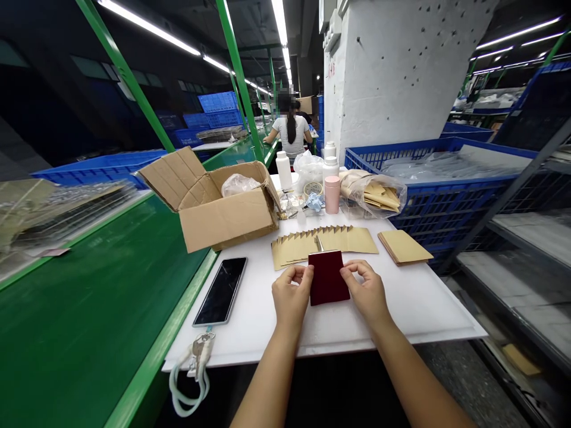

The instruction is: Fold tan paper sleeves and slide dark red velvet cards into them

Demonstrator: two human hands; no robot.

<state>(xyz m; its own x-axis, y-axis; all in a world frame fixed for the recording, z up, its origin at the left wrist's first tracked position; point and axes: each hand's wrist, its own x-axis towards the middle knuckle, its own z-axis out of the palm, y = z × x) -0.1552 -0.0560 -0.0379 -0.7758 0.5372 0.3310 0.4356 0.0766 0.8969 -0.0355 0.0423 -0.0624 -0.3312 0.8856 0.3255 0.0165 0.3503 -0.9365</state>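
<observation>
Upright between my two hands is a flat, dark red velvet pouch with a pale line along its top edge. My left hand pinches its left edge between thumb and fingers. On the opposite edge, my right hand grips the pouch in the same way. Just behind it, a fanned row of overlapping kraft paper envelopes lies on the white tabletop. A small metallic piece shows above the pouch, too small to name. What lies behind the pouch is hidden.
Left of my hands lie a phone and keys on a cord. An open cardboard box, white bottles and a pink bottle stand behind. At right are stacked envelopes and a blue crate. A person sits ahead.
</observation>
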